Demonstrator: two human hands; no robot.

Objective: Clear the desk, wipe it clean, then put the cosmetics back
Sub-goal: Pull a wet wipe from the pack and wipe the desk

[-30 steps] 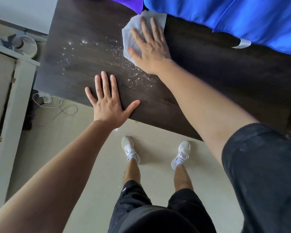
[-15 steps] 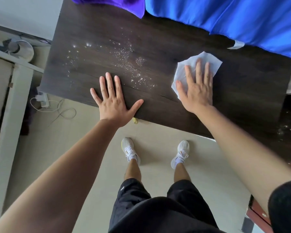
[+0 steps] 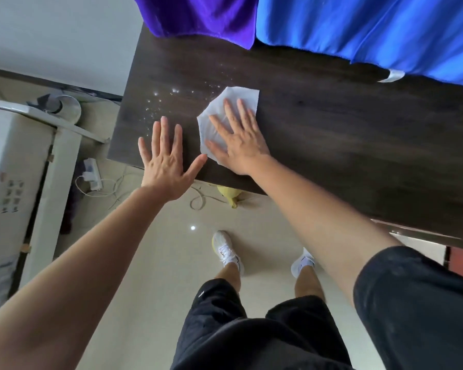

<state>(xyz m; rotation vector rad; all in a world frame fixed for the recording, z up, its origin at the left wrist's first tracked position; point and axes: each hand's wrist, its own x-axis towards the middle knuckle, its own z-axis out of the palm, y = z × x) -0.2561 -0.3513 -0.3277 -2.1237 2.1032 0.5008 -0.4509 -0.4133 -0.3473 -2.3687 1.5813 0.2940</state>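
The dark wooden desk (image 3: 345,134) fills the upper middle of the head view. A white wipe (image 3: 242,96) lies flat on it near the front left. My right hand (image 3: 237,140) presses on the wipe with straight, spread fingers. Beside it, my left hand (image 3: 167,158) rests flat on the desk's front edge, fingers spread, its thumb close to the wipe. Small white specks and droplets (image 3: 166,100) dot the desk left of the wipe. No cosmetics are in view.
Blue cloth (image 3: 372,30) and purple cloth (image 3: 201,17) hang over the desk's far side. On the floor lie a power strip with cables (image 3: 92,174) and a yellow object (image 3: 230,194) under the desk edge. White furniture (image 3: 19,166) stands at the left. My feet stand below the desk.
My right hand slid the wipe from the right part of the desk back leftward, next to my left hand, over the speckled patch. My left hand stayed on the desk edge.
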